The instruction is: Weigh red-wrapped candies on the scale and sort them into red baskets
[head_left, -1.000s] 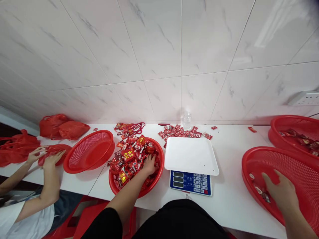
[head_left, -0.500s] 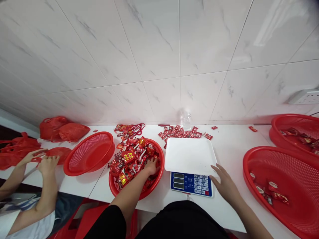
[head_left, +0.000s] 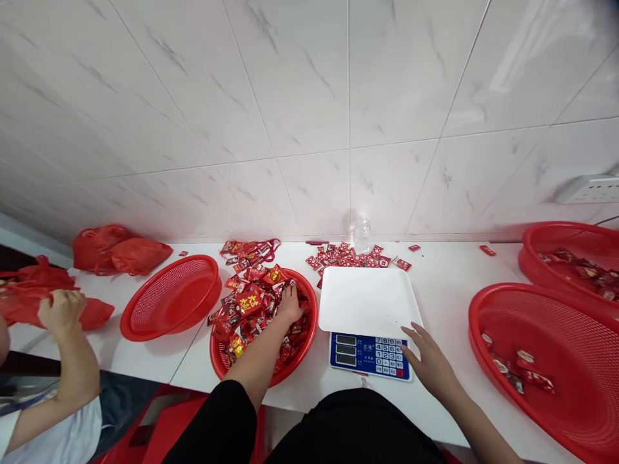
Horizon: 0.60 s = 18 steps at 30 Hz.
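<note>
My left hand (head_left: 291, 305) rests on the pile of small wrapped snack packets (head_left: 249, 303) inside a red plastic basket (head_left: 313, 322). Its visible fingers are apart on the wrappers, and no packet shows in them. By the front right corner of the scale's white tray (head_left: 367, 299), my right hand (head_left: 428, 357) is open with spread fingers, touching or just over the edge. Nothing lies on the tray but a few dark specks. Below it shows the scale's blue keypad panel (head_left: 370, 356).
Loose red packets (head_left: 348, 256) and a clear bottle (head_left: 362, 233) lie toward the wall. Left are another red basket (head_left: 174, 303), tied red bags (head_left: 140, 256) and a co-worker's hand (head_left: 62, 309) at a bag. Right, red baskets (head_left: 483, 303) hold some packets.
My left hand has shifted toward the far side of the basket, over the packets. My right hand has barely moved. The co-worker's hands have moved left with the red bag.
</note>
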{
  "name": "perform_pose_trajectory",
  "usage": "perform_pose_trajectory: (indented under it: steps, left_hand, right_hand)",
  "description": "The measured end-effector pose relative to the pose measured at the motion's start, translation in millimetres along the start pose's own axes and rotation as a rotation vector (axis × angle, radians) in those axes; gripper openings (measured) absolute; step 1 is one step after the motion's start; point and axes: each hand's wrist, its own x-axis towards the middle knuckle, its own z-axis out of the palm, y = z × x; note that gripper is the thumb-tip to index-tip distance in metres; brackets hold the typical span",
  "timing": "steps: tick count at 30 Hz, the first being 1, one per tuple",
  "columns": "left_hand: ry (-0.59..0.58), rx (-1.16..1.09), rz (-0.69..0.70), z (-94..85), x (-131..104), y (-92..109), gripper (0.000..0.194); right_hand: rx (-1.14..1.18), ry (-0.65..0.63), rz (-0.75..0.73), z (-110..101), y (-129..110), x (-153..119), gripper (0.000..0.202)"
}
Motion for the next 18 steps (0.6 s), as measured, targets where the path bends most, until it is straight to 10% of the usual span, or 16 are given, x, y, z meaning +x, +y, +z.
perform_pose_trajectory:
  steps: [18]
  left_hand:
    - [-0.031, -0.006, 0.138, 1.1, -31.0, 6.3, 0.047]
  right_hand:
    - [0.062, -0.088, 0.041, 0.6, -3.0, -5.2, 0.044]
